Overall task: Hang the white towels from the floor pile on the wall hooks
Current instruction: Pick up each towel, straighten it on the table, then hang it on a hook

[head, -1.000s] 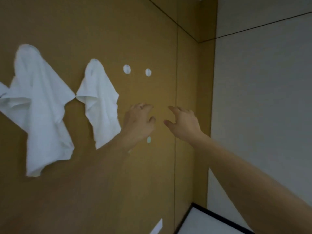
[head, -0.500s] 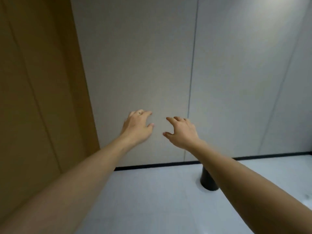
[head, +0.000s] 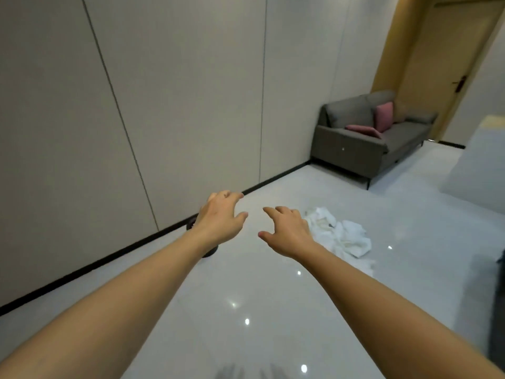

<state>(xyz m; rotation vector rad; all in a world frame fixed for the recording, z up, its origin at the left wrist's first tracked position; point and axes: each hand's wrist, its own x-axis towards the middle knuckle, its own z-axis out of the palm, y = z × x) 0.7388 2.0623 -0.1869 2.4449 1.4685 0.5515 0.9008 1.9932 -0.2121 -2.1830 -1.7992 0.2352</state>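
On glossy floor tiles (head: 273, 310), crumpled white towels (head: 344, 236) lie heaped.

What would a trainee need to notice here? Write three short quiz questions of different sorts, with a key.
1. True or false: the left hand grips a towel.
2. The pile of white towels lies on: A) the sofa B) the floor C) a wall hook.
3. Fill in: the cushions on the sofa are ____.

Key: 1 false, both it and the right hand hold nothing; 2 B; 3 pink.
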